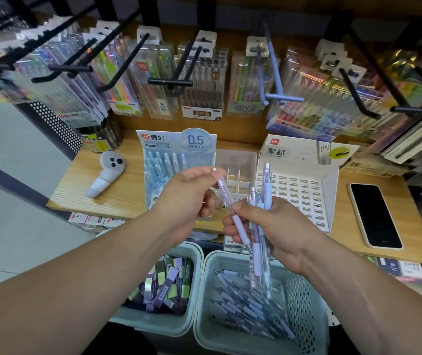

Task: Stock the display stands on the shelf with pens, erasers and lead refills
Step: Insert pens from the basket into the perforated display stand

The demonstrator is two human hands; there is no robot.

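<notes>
My left hand pinches the top end of a lilac pen in front of the shelf. My right hand grips a bunch of lilac pens, and its thumb touches the same pen lower down. Behind the hands stands a blue pen display stand marked 0.5 mm, with several blue pens in its back rows. A clear divided stand sits to its right. Further right is a white lead refill stand with rows of open slots.
Two pale green baskets sit below: the left basket holds lead refill boxes, the right basket holds loose lilac pens. A phone and a white controller lie on the wooden shelf. Hooks with pen packs hang above.
</notes>
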